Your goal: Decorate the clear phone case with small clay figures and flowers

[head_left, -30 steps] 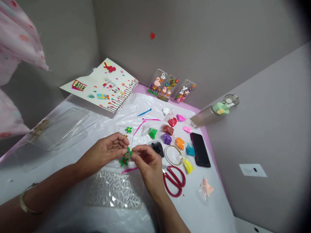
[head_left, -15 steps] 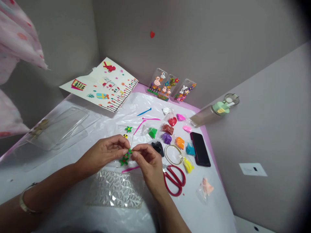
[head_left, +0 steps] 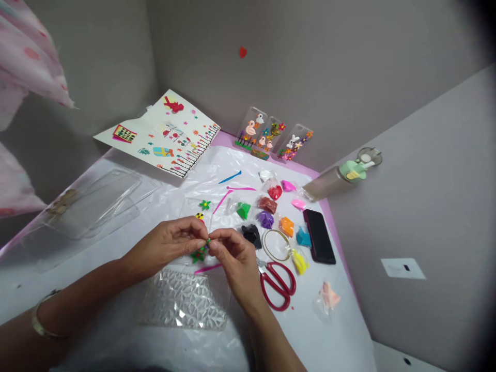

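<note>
My left hand (head_left: 172,243) and my right hand (head_left: 234,253) meet with thumb and fingertips pinched on a small green clay flower (head_left: 208,243), mostly hidden by the fingers. Beneath them lies a clear phone case (head_left: 187,207). On it are a green clay flower with a yellow centre (head_left: 205,205), a small yellow-and-black piece (head_left: 199,216) and a green flower with a red centre (head_left: 197,256), the last partly covered by my left hand. Closer to me is a clear sheet with a faceted pattern (head_left: 186,299). A pink modelling tool (head_left: 207,269) pokes out beneath my hands.
Several bagged clay lumps, such as purple (head_left: 265,219) and orange (head_left: 287,226), lie right of my hands. Red-handled scissors (head_left: 278,285), a bangle (head_left: 276,245), a phone (head_left: 320,236) and a bottle (head_left: 329,181) are there too. Decorated cases (head_left: 251,128) lean on the wall; clear cases (head_left: 104,206) lie left.
The green flower between my fingertips is more covered than before. Both hands stay in nearly the same place, and the view has shifted slightly.
</note>
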Action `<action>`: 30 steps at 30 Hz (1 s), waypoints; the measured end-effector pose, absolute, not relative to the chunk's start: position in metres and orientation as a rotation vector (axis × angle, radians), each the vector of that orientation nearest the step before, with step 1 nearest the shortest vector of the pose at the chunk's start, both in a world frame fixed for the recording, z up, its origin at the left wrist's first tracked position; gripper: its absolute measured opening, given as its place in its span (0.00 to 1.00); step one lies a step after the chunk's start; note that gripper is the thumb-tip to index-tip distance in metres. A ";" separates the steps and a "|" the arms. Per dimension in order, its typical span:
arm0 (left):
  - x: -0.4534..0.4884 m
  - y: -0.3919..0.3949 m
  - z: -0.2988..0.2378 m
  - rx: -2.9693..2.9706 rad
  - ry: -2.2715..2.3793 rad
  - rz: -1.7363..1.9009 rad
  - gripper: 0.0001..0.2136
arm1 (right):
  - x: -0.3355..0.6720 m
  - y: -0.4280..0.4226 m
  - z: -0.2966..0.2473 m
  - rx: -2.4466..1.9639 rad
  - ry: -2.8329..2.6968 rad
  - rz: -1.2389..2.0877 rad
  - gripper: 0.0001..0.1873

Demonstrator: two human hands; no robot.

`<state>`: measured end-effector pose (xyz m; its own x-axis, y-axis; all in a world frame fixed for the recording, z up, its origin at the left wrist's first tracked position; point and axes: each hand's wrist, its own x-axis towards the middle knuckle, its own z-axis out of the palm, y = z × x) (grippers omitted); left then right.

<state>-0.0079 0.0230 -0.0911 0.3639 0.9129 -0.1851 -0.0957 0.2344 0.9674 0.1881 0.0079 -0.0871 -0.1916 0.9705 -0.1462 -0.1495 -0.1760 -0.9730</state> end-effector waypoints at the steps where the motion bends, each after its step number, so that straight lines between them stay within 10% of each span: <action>1: -0.008 0.023 -0.092 1.105 0.942 0.852 0.08 | 0.188 0.008 -0.087 -1.106 -1.125 1.550 0.09; 30: -0.009 0.025 -0.090 1.109 0.937 0.877 0.06 | 0.189 0.010 -0.088 -1.053 -1.023 1.670 0.11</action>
<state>-0.0093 0.0248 -0.0902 0.3558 0.9194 -0.1674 -0.1066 0.2178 0.9702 0.1895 0.0100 -0.0876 -0.2469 0.9469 -0.2062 -0.2468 -0.2672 -0.9315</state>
